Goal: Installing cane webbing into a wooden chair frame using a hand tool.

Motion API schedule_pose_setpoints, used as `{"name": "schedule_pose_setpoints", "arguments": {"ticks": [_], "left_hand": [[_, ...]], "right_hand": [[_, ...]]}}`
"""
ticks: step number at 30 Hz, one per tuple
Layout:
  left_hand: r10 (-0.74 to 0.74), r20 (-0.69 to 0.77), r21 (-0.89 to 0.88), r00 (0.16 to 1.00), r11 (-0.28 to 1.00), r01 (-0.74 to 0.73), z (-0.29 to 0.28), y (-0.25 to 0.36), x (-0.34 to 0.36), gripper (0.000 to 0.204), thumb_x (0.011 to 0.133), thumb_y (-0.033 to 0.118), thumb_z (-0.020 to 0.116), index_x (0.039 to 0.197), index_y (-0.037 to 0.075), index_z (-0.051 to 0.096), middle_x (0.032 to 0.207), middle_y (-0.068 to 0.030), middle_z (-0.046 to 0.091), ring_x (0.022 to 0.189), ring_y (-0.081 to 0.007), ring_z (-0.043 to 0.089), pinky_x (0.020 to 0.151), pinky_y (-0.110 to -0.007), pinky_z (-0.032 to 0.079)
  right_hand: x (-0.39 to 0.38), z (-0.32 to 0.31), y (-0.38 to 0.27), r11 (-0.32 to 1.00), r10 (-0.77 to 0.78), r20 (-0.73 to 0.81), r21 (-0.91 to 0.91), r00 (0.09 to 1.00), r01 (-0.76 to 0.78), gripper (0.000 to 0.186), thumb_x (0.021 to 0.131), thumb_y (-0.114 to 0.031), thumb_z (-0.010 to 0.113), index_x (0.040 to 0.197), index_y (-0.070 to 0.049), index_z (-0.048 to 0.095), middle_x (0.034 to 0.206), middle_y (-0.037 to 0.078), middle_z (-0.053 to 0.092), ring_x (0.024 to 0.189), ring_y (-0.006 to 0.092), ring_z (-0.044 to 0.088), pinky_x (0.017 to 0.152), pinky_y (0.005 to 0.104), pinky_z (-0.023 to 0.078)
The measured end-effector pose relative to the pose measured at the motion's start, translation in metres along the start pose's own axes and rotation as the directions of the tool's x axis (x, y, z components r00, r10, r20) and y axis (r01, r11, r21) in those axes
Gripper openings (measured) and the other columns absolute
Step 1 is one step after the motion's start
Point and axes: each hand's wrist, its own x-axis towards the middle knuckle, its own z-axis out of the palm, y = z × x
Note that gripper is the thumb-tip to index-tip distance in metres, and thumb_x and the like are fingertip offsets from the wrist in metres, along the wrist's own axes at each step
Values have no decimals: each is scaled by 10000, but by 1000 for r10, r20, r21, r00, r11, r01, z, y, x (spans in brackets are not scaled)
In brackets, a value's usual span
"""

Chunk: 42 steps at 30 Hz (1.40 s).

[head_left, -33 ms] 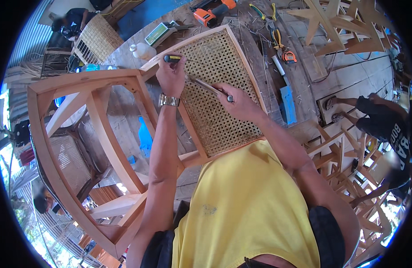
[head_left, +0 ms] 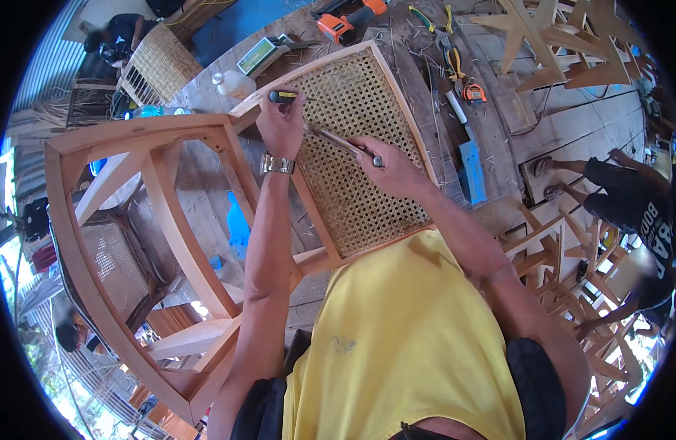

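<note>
A chair frame of bare wood (head_left: 154,183) lies on its side on the workbench, with a woven cane panel (head_left: 352,187) set in one framed part in front of me. My left hand (head_left: 280,132) is closed round a tool with a black and yellow handle (head_left: 283,96), over the panel's left frame rail. The tool's working end is hidden. In my right hand (head_left: 393,169) is a metal rod-shaped tool (head_left: 338,141), slanting over the cane. Its far end reaches close to my left hand, and its round near end shows by my thumb.
Beyond the panel lie an orange power tool (head_left: 338,28), pliers (head_left: 448,51), a tape measure (head_left: 473,93) and a white bottle (head_left: 234,84). Star-shaped wooden pieces (head_left: 536,33) stand far right. One person (head_left: 627,194) is at the right, another (head_left: 121,37) at the far left.
The person at the right has shifted an arm slightly. My hands and both tools stay in the same place.
</note>
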Motion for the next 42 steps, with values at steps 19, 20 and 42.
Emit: {"name": "schedule_pose_setpoints", "arguments": {"ticks": [19,20,42], "left_hand": [[42,-84,-35,996,998,-45,2,-15,21,178,911,140,761,1033,66,655,901,-8,717,769,-62,636,718,-227,522],[35,-89,-41,995,998,-39,2,-18,21,178,910,141,761,1032,66,655,908,-11,722,765,-63,638,715,-226,524],[36,-20,37,999,999,-35,6,-5,31,171,904,179,770,1006,83,672,860,-12,725,722,-63,628,682,-245,519]], "right_hand": [[8,2,-8,997,7,-66,-75,998,-12,348,1012,-171,524,1327,-29,563,901,71,636,809,116,585,721,277,475],[12,4,-4,997,6,-63,-76,998,-10,348,1012,-171,524,1327,-29,563,901,71,636,809,116,585,721,277,475],[11,12,-2,998,-5,-364,51,931,25,308,1037,-146,508,1307,-6,555,835,15,548,694,70,480,625,254,422]]}}
